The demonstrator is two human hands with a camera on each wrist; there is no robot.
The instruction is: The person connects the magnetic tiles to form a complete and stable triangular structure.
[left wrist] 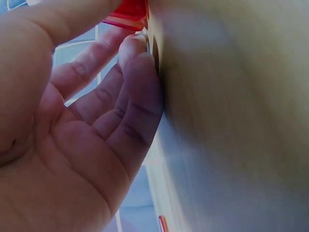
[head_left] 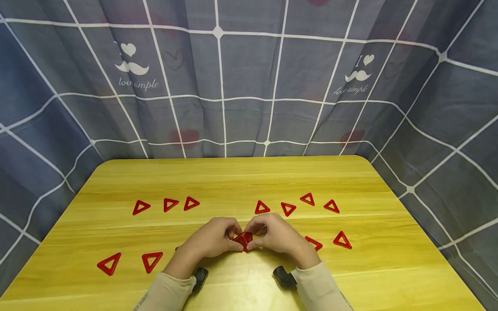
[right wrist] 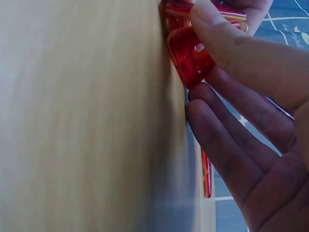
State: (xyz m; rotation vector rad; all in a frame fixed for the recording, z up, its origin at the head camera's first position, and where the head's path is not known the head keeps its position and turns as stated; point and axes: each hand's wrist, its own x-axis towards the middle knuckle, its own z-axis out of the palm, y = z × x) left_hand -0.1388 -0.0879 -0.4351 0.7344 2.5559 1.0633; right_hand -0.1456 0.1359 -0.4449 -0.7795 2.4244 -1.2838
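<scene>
Near the middle of the table, both hands meet around several red translucent triangle tiles (head_left: pixel 244 240), which stand tilted against each other. My left hand (head_left: pixel 213 238) pinches the left side of them between thumb and fingers. On the opposite side, my right hand (head_left: pixel 278 235) pinches a tile with its thumb in front and fingers behind. Seen from the right wrist, a red triangle tile (right wrist: pixel 189 55) leans close over the wood, thumb along its upper edge. The left wrist view shows only a corner of a red tile (left wrist: pixel 129 17) above the curled fingers; the rest is hidden.
Loose red triangle frames lie flat on the wooden table (head_left: pixel 233 177): a left back row (head_left: pixel 170 204), a left front pair (head_left: pixel 151 261), and several at the right (head_left: pixel 332 206). One triangle (head_left: pixel 314 243) is partly covered by the right forearm. A grey checked curtain (head_left: pixel 249 86) hangs behind.
</scene>
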